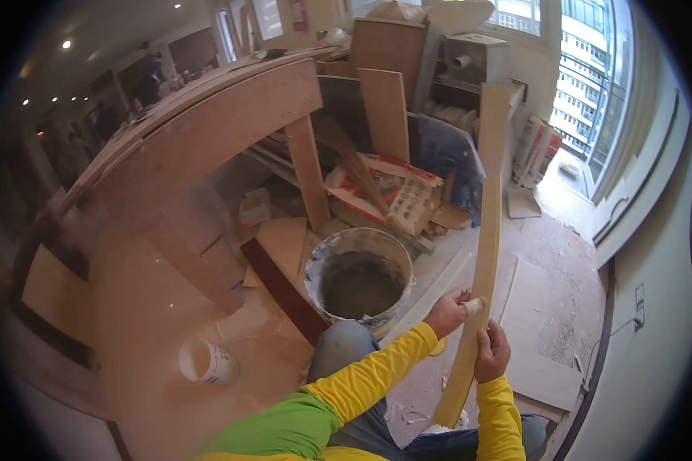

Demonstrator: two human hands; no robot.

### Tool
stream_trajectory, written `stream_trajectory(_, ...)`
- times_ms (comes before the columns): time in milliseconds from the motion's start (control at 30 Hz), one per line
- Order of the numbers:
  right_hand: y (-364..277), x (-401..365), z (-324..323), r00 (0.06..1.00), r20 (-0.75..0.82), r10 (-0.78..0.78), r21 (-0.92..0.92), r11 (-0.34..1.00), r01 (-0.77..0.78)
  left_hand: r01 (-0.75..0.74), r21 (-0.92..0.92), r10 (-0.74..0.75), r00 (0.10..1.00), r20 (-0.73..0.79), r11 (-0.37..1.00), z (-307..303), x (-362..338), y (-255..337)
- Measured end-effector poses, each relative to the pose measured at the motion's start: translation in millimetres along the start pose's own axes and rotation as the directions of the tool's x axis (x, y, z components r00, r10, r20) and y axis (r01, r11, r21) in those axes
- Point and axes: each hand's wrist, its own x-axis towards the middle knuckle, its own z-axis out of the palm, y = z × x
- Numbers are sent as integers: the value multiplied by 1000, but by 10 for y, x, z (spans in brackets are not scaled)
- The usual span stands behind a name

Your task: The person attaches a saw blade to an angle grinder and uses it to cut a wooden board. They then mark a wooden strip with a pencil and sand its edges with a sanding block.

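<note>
A long pale wooden board (487, 230) stands tilted in front of me, its lower end by my legs. My left hand (448, 313) is closed at its left edge, with something whitish at the fingertips that I cannot make out. On the board's right edge, lower down, my right hand (493, 352) is wrapped round it. Left of the board, in front of my knee, sits a bucket (315, 284) with grey mortar-like material inside. A dark red-brown strip (284, 290) leans beside the bucket.
A wooden table (207, 115) fills the left side. A small white tub (207, 361) is on the floor at lower left. Behind the bucket lie a torn bag (400, 192) and scraps. Flat panels (542, 376) lie at right, near a wall socket with a cord.
</note>
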Motion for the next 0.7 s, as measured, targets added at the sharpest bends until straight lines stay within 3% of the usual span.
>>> stream_trajectory(33, -73, -17, 54, 998, 21, -55, -105, 993, 57, -1, 51, 4, 998, -70, 999, 4, -61, 96)
stream_trajectory(67, -58, -19, 87, 996, 55, -73, -79, 994, 77, 8, 96, 5, 991, -131, 995, 2, -109, 146)
stream_trajectory(133, 14, -36, 94, 949, 130, -288, -413, 855, 315, 10, 122, 14, 980, -197, 993, -18, -199, 160)
stream_trajectory(200, 79, -65, 117, 932, 169, -321, -436, 823, 363, 25, 139, 10, 970, -244, 990, -33, -234, 127)
stream_trajectory(367, 18, -33, 129, 895, 260, -361, -511, 736, 445, 104, -88, -126, 944, -306, 991, -87, -296, 139)
stream_trajectory(433, -68, -1, 109, 945, 270, -187, -487, 820, 301, 109, -126, -143, 943, -300, 986, -99, -286, 122)
stream_trajectory(567, -14, 22, 28, 954, 292, -75, -291, 943, 163, 165, -152, -204, 931, -302, 975, -122, -282, 115)
stream_trajectory(633, -32, 9, 18, 974, 196, 112, 21, 993, -118, 198, -161, -237, 932, -273, 967, -117, -267, 71)
stream_trajectory(700, 21, 29, -58, 967, 222, 123, -10, 992, -124, 211, -189, -254, 935, -248, 959, -137, -192, -74)
